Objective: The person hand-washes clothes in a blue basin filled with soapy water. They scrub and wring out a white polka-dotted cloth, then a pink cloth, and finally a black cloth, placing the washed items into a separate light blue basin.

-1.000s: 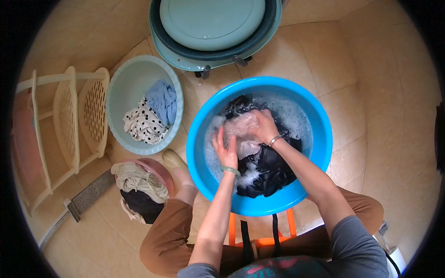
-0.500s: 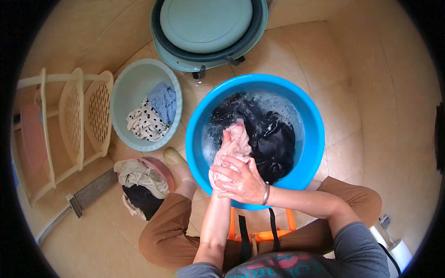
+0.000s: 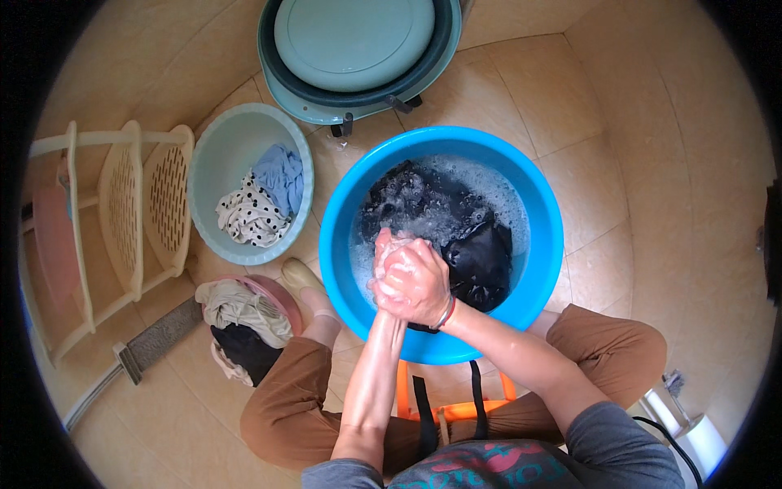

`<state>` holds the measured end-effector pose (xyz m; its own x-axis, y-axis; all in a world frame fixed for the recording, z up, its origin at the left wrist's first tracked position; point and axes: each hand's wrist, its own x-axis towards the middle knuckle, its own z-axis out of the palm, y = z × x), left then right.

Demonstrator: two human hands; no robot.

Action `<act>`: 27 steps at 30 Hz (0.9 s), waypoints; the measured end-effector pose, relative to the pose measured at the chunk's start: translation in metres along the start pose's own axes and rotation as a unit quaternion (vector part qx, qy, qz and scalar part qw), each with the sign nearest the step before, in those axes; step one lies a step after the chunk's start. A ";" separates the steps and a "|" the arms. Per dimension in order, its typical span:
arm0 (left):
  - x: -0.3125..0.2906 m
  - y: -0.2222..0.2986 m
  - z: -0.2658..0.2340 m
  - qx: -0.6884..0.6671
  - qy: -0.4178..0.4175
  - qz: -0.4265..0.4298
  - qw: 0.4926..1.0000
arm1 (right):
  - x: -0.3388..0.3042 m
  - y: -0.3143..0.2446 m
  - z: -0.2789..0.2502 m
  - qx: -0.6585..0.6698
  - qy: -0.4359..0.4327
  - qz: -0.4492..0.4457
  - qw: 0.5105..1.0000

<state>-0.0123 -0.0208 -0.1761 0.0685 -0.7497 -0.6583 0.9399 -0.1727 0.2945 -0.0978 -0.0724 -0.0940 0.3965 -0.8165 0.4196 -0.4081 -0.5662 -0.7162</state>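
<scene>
My left hand (image 3: 381, 259) and my right hand (image 3: 422, 284) are clasped together over the near left part of a blue basin (image 3: 547, 196). Their closed fingers press on a wet pale pink cloth (image 3: 397, 244), bunched up and mostly hidden between them. Foam clings to the wet skin. Below them, dark garments (image 3: 481, 259) lie in sudsy water; one bulges above the surface on the right. A band circles my right wrist.
Left of the basin stands a pale green tub (image 3: 204, 183) with a blue cloth (image 3: 279, 175) and a polka-dot cloth (image 3: 248, 216). Clothes fill a pink basin (image 3: 277, 293) by my left foot. Nearby are a mop (image 3: 163, 336), a cream rack (image 3: 134, 212) and folded green basins (image 3: 354, 41).
The pink cloth, draped over my left hand and forearm before, is now bunched between both hands. My right hand has moved up and closed with the left.
</scene>
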 end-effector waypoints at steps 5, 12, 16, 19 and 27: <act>0.008 -0.015 -0.005 0.068 0.064 0.082 0.992 | -0.002 0.031 0.008 0.041 -0.035 0.111 0.992; 0.017 -0.017 0.019 0.270 0.260 0.115 0.920 | -0.029 0.110 0.022 -0.063 -0.076 0.208 0.973; 0.025 -0.008 0.009 0.156 0.164 0.119 0.967 | -0.038 0.161 0.024 -0.133 -0.084 0.204 0.966; 0.033 0.010 -0.016 0.203 0.160 0.027 0.966 | -0.041 0.166 0.022 -0.164 -0.116 0.244 0.949; 0.044 -0.004 -0.041 0.113 0.109 -0.077 0.985 | -0.059 0.171 0.047 -0.241 -0.300 0.206 0.900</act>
<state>0.0008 -0.0268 -0.2342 0.0243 -0.5527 -0.8330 0.8477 -0.4303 0.3102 -0.1521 -0.1159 -0.2675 0.4440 -0.8423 -0.3058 -0.8735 -0.3308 -0.3570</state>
